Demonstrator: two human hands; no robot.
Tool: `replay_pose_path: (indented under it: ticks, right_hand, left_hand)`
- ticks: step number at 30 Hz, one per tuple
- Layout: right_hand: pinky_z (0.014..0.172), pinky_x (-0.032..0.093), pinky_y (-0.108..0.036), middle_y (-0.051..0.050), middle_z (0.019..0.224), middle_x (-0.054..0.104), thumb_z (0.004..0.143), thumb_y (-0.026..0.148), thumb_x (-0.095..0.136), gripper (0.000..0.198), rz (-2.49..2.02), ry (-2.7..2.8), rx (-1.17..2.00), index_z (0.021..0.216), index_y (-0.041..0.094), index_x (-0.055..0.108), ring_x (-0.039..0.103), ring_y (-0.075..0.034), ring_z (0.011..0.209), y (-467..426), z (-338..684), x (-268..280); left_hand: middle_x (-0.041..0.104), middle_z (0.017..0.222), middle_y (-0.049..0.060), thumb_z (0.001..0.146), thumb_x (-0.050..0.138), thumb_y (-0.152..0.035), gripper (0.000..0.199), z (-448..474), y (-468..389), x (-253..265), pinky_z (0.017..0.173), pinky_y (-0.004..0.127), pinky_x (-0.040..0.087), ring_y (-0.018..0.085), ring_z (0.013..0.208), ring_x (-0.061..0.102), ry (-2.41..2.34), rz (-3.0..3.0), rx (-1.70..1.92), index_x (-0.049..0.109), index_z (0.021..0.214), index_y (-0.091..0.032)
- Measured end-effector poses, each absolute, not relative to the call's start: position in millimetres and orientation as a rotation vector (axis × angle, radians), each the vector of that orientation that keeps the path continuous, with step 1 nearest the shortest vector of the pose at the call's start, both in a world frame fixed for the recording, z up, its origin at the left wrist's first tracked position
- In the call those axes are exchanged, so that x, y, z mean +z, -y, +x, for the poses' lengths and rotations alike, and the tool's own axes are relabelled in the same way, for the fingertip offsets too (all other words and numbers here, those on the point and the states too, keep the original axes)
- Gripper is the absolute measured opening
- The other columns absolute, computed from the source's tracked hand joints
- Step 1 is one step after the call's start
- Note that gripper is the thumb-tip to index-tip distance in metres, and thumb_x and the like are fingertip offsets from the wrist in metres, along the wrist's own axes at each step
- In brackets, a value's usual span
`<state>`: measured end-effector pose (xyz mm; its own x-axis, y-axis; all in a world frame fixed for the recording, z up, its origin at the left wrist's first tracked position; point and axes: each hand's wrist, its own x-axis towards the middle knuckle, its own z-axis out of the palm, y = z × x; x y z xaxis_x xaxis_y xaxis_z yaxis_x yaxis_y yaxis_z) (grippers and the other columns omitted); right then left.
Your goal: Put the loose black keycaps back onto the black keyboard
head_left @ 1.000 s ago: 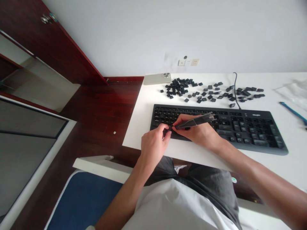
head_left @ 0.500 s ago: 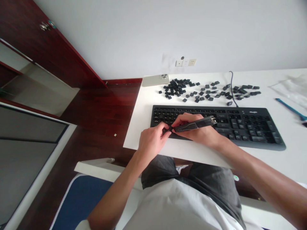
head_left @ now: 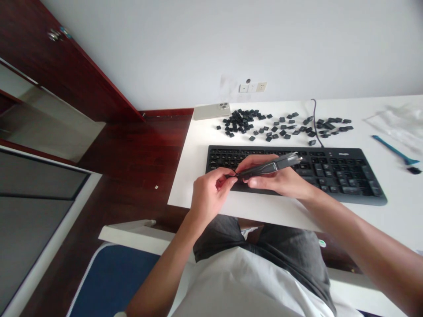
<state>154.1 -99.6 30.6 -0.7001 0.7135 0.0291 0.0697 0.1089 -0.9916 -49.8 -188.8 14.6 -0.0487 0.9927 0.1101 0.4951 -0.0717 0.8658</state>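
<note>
A black keyboard [head_left: 352, 176] lies on the white table, and many of its keycaps are off. Above its front left part, my left hand [head_left: 209, 189] is closed, thumb and forefinger pinching a small black piece that looks like a keycap [head_left: 230, 176]. My right hand [head_left: 277, 180] grips a black pen-like tool [head_left: 267, 168] with metal prongs at its rear end. The tool's front tip meets the piece at my left fingertips. Exactly how they touch is hidden by the fingers.
Loose black keycaps [head_left: 243, 119] lie piled and scattered behind the keyboard, crossed by its cable [head_left: 315, 119]. A phone [head_left: 208, 111] lies at the back left. On the right are a blue brush [head_left: 393, 149] and a clear plastic bag [head_left: 401, 123]. The table's left edge drops to the floor.
My right hand has turned the tool slightly, and its fingers are more stretched along it. My left fingers stay pinched close by the tip. The whole view has shifted slightly.
</note>
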Motion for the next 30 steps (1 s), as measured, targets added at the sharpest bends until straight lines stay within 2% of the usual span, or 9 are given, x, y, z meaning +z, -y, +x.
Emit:
replay_pose_path:
  ticks: [4, 7, 9, 11, 13, 16, 19, 25, 30]
  right_hand:
    - [0.057, 0.052, -0.027, -0.003, 0.079, 0.074, 0.092, 0.052, 0.075, 0.033, -0.866, 1.828, 1.631, 0.097, 0.019, 0.079, 0.064, -0.015, 0.064, 99.9, 153.0, 29.8]
    - [0.065, 0.058, -0.029, -0.005, 0.087, 0.078, 0.092, 0.05, 0.074, 0.032, -0.841, 1.909, 1.71, 0.102, 0.019, 0.081, 0.069, -0.017, 0.07, 99.3, 153.2, 28.7]
    - [0.068, 0.059, -0.03, -0.005, 0.089, 0.079, 0.093, 0.05, 0.074, 0.032, -0.843, 1.949, 1.7, 0.099, 0.02, 0.082, 0.07, -0.017, 0.072, 98.4, 155.0, 29.7]
    - [0.068, 0.059, -0.03, -0.005, 0.087, 0.079, 0.093, 0.05, 0.073, 0.031, -0.895, 1.948, 1.626, 0.095, 0.02, 0.081, 0.07, -0.017, 0.071, 97.3, 158.0, 31.8]
    - [0.067, 0.058, -0.03, -0.004, 0.086, 0.079, 0.093, 0.052, 0.074, 0.032, -0.968, 1.967, 1.531, 0.093, 0.021, 0.081, 0.069, -0.017, 0.07, 96.0, 161.4, 33.8]
    - [0.07, 0.057, -0.03, -0.003, 0.088, 0.08, 0.091, 0.055, 0.074, 0.034, -1.042, 2.092, 1.424, 0.097, 0.023, 0.083, 0.072, -0.019, 0.076, 93.4, 164.9, 34.4]
    - [0.072, 0.056, -0.03, -0.003, 0.091, 0.082, 0.09, 0.059, 0.073, 0.037, -1.069, 2.185, 1.378, 0.101, 0.025, 0.084, 0.073, -0.021, 0.083, 89.5, 165.6, 32.8]
    - [0.064, 0.051, -0.03, -0.003, 0.08, 0.078, 0.087, 0.065, 0.073, 0.044, -1.095, 2.247, 1.457, 0.094, 0.023, 0.084, 0.067, -0.02, 0.074, 79.6, 158.6, 45.1]
    - [0.059, 0.046, -0.029, -0.002, 0.073, 0.075, 0.087, 0.066, 0.072, 0.043, -1.133, 2.395, 1.353, 0.087, 0.024, 0.083, 0.064, -0.02, 0.069, 75.4, 146.4, 57.3]
  left_hand:
    - [0.07, 0.077, -0.002, 0.097, 0.068, -0.03, 0.011, -53.5, 192.6, 19.0, 0.067, 0.021, 0.046, 0.01, 0.066, 0.058, -1.655, 1.709, 1.019, 0.074, 0.095, -0.021]
    - [0.068, 0.076, -0.002, 0.097, 0.067, -0.029, 0.01, -55.3, 193.1, 17.1, 0.067, 0.021, 0.046, 0.01, 0.066, 0.057, -1.685, 1.753, 1.01, 0.073, 0.095, -0.02]
    - [0.067, 0.075, -0.003, 0.097, 0.068, -0.029, 0.013, -55.4, 194.4, 12.7, 0.067, 0.021, 0.046, 0.01, 0.065, 0.058, -1.723, 1.769, 1.033, 0.073, 0.105, -0.02]
    - [0.065, 0.074, -0.004, 0.098, 0.067, -0.03, 0.025, -54.5, 197.9, 5.7, 0.067, 0.021, 0.047, 0.01, 0.064, 0.058, -1.785, 1.788, 1.075, 0.071, 0.12, -0.02]
    - [0.064, 0.074, -0.004, 0.099, 0.065, -0.029, 0.028, -52.9, 203.3, -3.4, 0.067, 0.021, 0.047, 0.01, 0.064, 0.058, -1.836, 1.84, 1.107, 0.07, 0.125, -0.02]
    - [0.067, 0.076, -0.001, 0.101, 0.062, -0.028, 0.021, -49.6, 212.0, -18.2, 0.069, 0.022, 0.047, 0.01, 0.066, 0.06, -1.832, 2.013, 1.063, 0.073, 0.117, -0.02]
    - [0.072, 0.08, 0.001, 0.103, 0.06, -0.028, 0.023, -46.5, 216.7, -29.0, 0.069, 0.024, 0.048, 0.011, 0.068, 0.063, -1.855, 2.189, 0.993, 0.075, 0.119, -0.021]
    - [0.073, 0.072, 0.0, 0.101, 0.063, -0.027, 0.021, -44.4, 215.7, -36.7, 0.066, 0.028, 0.048, 0.014, 0.064, 0.063, -1.907, 2.332, 1.01, 0.079, 0.115, -0.022]
    - [0.076, 0.072, -0.002, 0.099, 0.065, -0.025, 0.02, -43.0, 214.3, -39.0, 0.064, 0.029, 0.049, 0.013, 0.061, 0.061, -1.918, 2.333, 1.04, 0.08, 0.112, -0.022]
